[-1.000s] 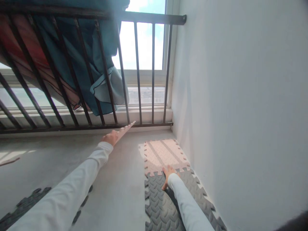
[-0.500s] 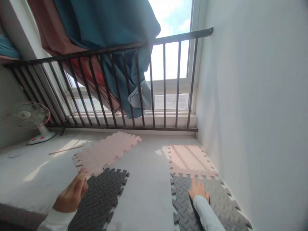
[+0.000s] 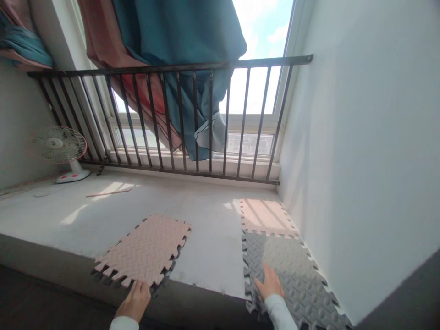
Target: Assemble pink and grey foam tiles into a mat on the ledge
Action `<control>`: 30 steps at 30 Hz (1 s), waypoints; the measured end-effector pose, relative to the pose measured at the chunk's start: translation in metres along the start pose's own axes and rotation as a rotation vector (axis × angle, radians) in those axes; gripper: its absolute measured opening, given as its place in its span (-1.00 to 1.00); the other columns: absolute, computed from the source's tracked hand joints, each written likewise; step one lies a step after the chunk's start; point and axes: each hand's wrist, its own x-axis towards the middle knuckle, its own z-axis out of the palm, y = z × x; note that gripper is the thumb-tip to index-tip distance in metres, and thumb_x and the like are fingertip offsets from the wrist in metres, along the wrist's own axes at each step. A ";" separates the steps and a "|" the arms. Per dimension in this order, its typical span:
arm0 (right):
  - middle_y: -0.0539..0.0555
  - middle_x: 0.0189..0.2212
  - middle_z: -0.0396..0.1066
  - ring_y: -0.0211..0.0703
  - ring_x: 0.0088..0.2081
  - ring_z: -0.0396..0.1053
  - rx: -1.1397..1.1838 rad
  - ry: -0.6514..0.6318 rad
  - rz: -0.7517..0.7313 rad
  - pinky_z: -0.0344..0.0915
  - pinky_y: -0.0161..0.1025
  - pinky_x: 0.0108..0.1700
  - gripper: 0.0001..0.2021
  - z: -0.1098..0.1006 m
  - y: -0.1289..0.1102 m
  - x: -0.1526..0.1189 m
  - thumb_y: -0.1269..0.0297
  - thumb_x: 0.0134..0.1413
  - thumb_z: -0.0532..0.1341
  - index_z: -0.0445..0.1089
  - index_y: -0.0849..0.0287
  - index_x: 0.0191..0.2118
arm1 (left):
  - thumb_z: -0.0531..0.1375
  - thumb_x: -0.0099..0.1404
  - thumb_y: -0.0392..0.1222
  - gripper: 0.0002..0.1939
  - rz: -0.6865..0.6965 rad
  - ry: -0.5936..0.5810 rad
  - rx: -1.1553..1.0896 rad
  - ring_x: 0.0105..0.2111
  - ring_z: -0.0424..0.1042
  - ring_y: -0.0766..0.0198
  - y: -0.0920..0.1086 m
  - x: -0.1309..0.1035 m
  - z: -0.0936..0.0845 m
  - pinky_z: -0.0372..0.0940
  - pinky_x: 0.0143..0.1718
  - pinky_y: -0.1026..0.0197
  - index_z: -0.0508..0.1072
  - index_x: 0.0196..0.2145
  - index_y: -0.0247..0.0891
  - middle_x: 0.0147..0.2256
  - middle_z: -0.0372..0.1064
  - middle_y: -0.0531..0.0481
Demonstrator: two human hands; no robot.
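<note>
A pink foam mat tile (image 3: pixel 147 250) with toothed edges lies at centre left, on top of a dark grey foam tile (image 3: pixel 175 263) whose teeth show around its rim. My left hand (image 3: pixel 135 300) is closed on the near edge of the pink tile; its thumb is hidden. At right, my right hand (image 3: pixel 271 283) rests over a grey foam tile (image 3: pixel 292 270), fingers apart and holding nothing. A second pink tile (image 3: pixel 268 215) joins that grey one at its far edge, alongside the wall.
The pale raised floor (image 3: pixel 209 256) ends in a step down at the front. A fan (image 3: pixel 57 144) stands at left, near a thin stick (image 3: pixel 110 192). A dark railing (image 3: pixel 202 174) and bunched curtains (image 3: pixel 185 36) line the window. A white wall (image 3: pixel 371 160) bounds the right.
The left pink tile has come back towards me and now lies over the dark grey one. My left hand has moved to its near edge. The view has shifted.
</note>
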 end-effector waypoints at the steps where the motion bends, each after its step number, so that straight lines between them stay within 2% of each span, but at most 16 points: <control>1: 0.16 0.15 0.02 -0.08 0.15 -0.01 0.005 -0.003 -0.009 0.08 -0.15 0.07 -0.42 0.001 0.001 -0.007 0.20 -0.02 0.02 -0.01 0.19 0.16 | -0.07 0.12 -0.30 -0.66 -0.042 -0.061 -0.003 -0.08 0.30 0.11 0.006 0.001 -0.008 0.13 0.01 0.02 0.48 -0.35 -0.11 -0.25 0.42 -0.09; 5: 0.11 0.12 0.10 -0.13 0.11 0.08 0.033 0.036 -0.004 0.11 -0.19 0.05 -0.49 0.004 0.001 -0.031 0.26 -0.03 0.02 0.09 0.15 0.12 | -0.11 0.17 -0.21 -0.63 -0.137 -0.138 0.072 0.04 0.18 0.01 0.029 0.004 -0.040 0.10 -0.01 0.02 0.47 -0.28 -0.18 -0.13 0.35 -0.16; 8: 0.08 0.09 0.14 -0.15 0.07 0.14 0.046 0.090 0.016 0.14 -0.20 0.03 -0.51 0.005 -0.001 -0.046 0.30 -0.04 0.01 0.12 0.13 0.09 | -0.05 0.12 -0.19 -0.62 -0.140 -0.223 0.071 0.13 -0.02 -0.09 0.045 0.006 -0.061 -0.01 0.04 -0.09 0.43 -0.17 -0.27 0.00 0.23 -0.21; 11: 0.10 0.08 0.16 -0.13 0.06 0.15 0.053 0.082 0.018 0.15 -0.19 0.01 -0.52 0.002 -0.003 -0.057 0.31 -0.04 0.01 0.14 0.15 0.08 | -0.01 0.09 -0.21 -0.51 -0.115 -0.270 0.055 0.15 -0.10 -0.13 0.059 0.008 -0.073 -0.05 0.03 -0.19 0.28 0.00 -0.33 0.09 0.10 -0.28; 14: 0.10 0.08 0.16 -0.14 0.06 0.14 0.053 0.073 0.011 0.16 -0.18 0.00 -0.54 -0.004 -0.005 -0.064 0.32 -0.03 0.01 0.15 0.14 0.07 | -0.03 0.14 -0.26 -0.48 -0.062 -0.276 0.032 0.16 -0.10 -0.06 0.069 0.011 -0.073 -0.02 0.00 -0.22 0.17 0.09 -0.15 0.15 0.00 -0.21; 17: 0.08 0.06 0.18 -0.14 0.05 0.16 0.054 0.066 0.016 0.17 -0.17 -0.01 -0.55 -0.007 -0.005 -0.067 0.33 -0.03 0.01 0.16 0.10 0.06 | -0.13 0.20 -0.36 -0.47 -0.119 -0.313 -0.015 0.16 -0.08 -0.01 0.071 0.014 -0.066 0.04 -0.05 -0.26 0.18 0.05 0.13 0.16 0.01 -0.06; 19: 0.07 0.05 0.19 -0.14 0.04 0.18 0.054 0.064 0.013 0.18 -0.16 -0.02 -0.55 -0.008 -0.004 -0.068 0.33 -0.03 0.00 0.16 0.09 0.06 | -0.20 0.18 -0.46 -0.38 -0.159 -0.336 -0.049 0.16 -0.05 0.04 0.068 0.015 -0.061 0.05 -0.04 -0.25 0.18 0.03 0.19 0.15 0.03 -0.02; 24: 0.08 0.07 0.18 -0.12 0.04 0.17 0.046 0.057 0.007 0.18 -0.13 -0.03 -0.54 -0.008 -0.003 -0.069 0.34 -0.02 -0.02 0.14 0.14 0.07 | -0.29 0.09 -0.60 -0.24 -0.144 -0.338 -0.062 0.16 -0.05 0.13 0.051 0.018 -0.050 -0.01 0.03 -0.25 0.10 0.09 0.11 0.18 -0.03 0.01; 30: 0.08 0.05 0.20 -0.11 0.02 0.19 0.022 0.053 0.010 0.20 -0.12 -0.06 -0.56 -0.009 -0.005 -0.069 0.31 -0.01 -0.02 0.16 0.10 0.05 | -0.24 0.15 -0.51 -0.38 -0.095 -0.333 -0.125 0.17 -0.06 0.16 0.032 0.021 -0.045 -0.02 0.06 -0.23 0.12 0.10 -0.08 0.19 -0.05 -0.02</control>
